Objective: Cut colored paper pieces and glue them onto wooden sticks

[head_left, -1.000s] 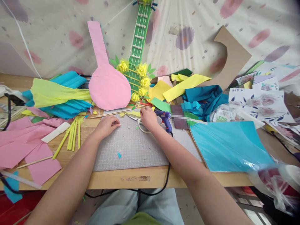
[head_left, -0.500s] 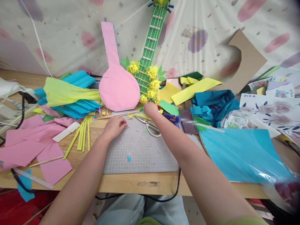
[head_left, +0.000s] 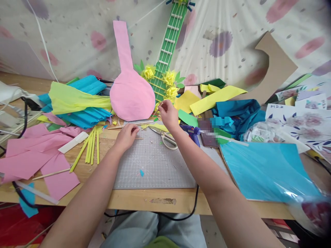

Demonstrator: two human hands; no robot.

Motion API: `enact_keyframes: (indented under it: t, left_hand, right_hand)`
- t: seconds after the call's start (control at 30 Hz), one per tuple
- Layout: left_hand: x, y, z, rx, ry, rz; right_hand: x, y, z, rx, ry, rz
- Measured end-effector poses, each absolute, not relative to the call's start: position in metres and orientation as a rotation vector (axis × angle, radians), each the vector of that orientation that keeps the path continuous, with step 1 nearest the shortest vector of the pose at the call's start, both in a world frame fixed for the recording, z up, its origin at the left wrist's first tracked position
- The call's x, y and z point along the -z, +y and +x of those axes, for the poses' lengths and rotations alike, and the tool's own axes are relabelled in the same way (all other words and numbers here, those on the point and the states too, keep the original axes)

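My left hand [head_left: 127,137] is closed low over the left edge of the grey cutting mat [head_left: 155,172]. A thin wooden stick [head_left: 140,138] shows just below its fingertips; whether they grip it is hidden. My right hand [head_left: 168,115] is raised in a pinch in front of the yellow paper flowers [head_left: 169,78] on a green paper guitar [head_left: 168,48]. What is between those fingertips is too small to name. Left of it stands a pink guitar-shaped cutout [head_left: 132,94]. Scissors [head_left: 167,138] lie below my right wrist, and a blue glue gun [head_left: 192,132] is beside it.
Pink paper [head_left: 33,151], yellow strips [head_left: 90,148] and blue crepe paper [head_left: 85,117] are heaped at the left. At the right lie a blue sheet pack [head_left: 266,168], yellow paper [head_left: 217,100] and a brown cardboard piece [head_left: 278,65]. A black cable [head_left: 195,206] hangs over the table's front edge.
My right hand has risen away from the base of the flowers, and its pinched fingertips are now visible. My left hand has barely moved. The view has shifted slightly.
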State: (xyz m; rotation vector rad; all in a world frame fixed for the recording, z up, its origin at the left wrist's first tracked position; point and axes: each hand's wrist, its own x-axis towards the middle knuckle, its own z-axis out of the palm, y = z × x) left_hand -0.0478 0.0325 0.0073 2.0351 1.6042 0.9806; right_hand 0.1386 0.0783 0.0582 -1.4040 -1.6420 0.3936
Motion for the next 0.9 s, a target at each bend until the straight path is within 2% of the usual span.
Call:
enact_keyframes:
  t: [0.13, 0.23, 0.43, 0.9]
  left_hand:
    - [-0.014, 0.029, -0.040, -1.065, 1.422, 1.469]
    - [-0.022, 0.020, -0.032, -0.975, 1.203, 1.174]
    - [-0.027, 0.005, -0.020, -0.697, 1.020, 1.079]
    - [-0.012, 0.004, -0.011, -0.692, 0.986, 1.131]
  right_hand:
    - [-0.049, 0.048, 0.143, -1.206, -1.328, -1.078]
    - [-0.034, 0.027, 0.146, -1.466, -1.245, -0.965]
    - [-0.013, 0.014, 0.150, -1.526, -1.242, -0.935]
    - [0.000, 0.015, 0.153, -1.500, -1.175, -0.914]
